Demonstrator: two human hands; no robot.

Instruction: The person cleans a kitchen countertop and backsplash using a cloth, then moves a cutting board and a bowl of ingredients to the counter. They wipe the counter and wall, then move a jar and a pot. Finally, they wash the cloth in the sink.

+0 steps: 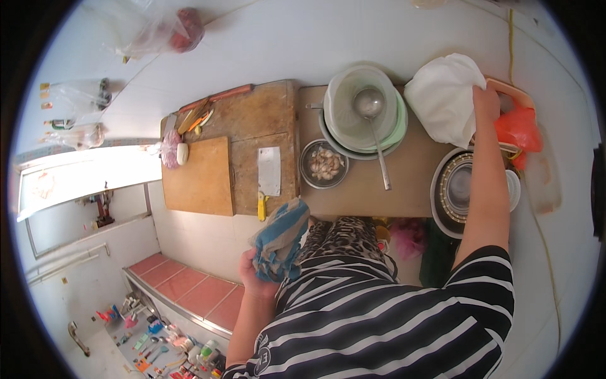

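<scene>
My left hand (255,275) is closed around a crumpled blue and grey cloth (281,239), held in front of my body near the table's edge. Stretched out to the far right, my right hand (485,102) grips the edge of a white bag or cloth (440,97). That white thing is bunched up beside a peach-coloured plastic basket (511,90), where a red plastic bag (518,130) lies. Under my right forearm, partly hidden, are nested metal basins (440,189).
A metal ladle (369,103) rests across stacked colanders (338,121). Garlic bulbs (325,163) fill a metal bowl (305,177). A cleaver (269,166), a yellow-handled tool (261,207) and a cutting board (199,180) lie on the wooden table (265,109) to the left.
</scene>
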